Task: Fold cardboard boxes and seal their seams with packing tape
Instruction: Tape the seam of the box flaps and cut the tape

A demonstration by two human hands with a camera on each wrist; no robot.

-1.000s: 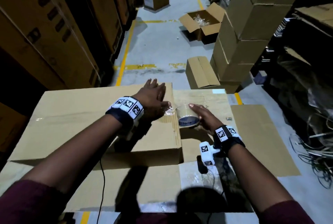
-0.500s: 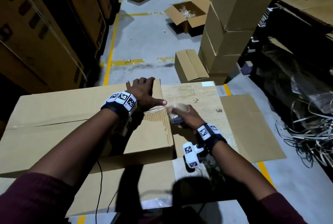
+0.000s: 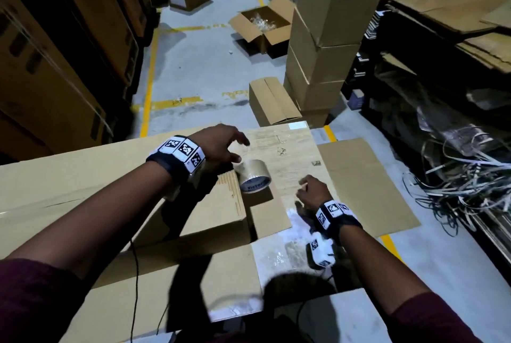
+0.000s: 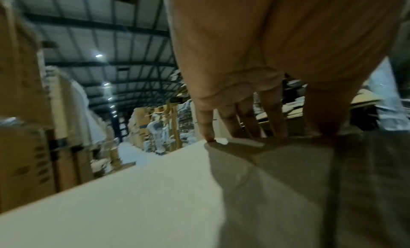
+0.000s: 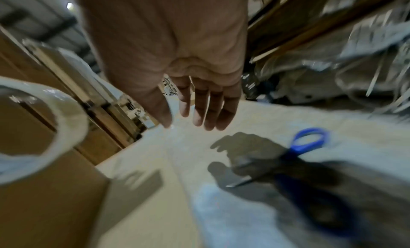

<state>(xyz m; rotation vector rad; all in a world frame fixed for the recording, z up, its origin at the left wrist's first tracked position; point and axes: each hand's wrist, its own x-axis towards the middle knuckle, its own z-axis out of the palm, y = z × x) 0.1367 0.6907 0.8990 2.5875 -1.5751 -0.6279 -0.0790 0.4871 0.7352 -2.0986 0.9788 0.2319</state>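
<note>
Mid-frame in the head view, the roll of packing tape [image 3: 253,176] stands tilted at the right-hand edge of the folded cardboard box [image 3: 116,177], on the wooden desk [image 3: 287,149]. The left hand [image 3: 221,143] hovers over the roll, its grip wide, thumb touching the roll's top (fingers straight on the box edge in the wrist view). Lower right, the right hand [image 3: 312,193] hangs relaxed, holding nothing, above blue-handled scissors [image 5: 308,141].

I note a plain brown cardboard box [image 3: 83,177], a clear tape roll [image 3: 253,177] with a blue-printed white core, blue scissor handles [image 5: 308,140], black-and-white checkered wristbands [image 3: 181,152], maroon sleeves [image 3: 36,304], and yellow floor lines [image 3: 149,85].
</note>
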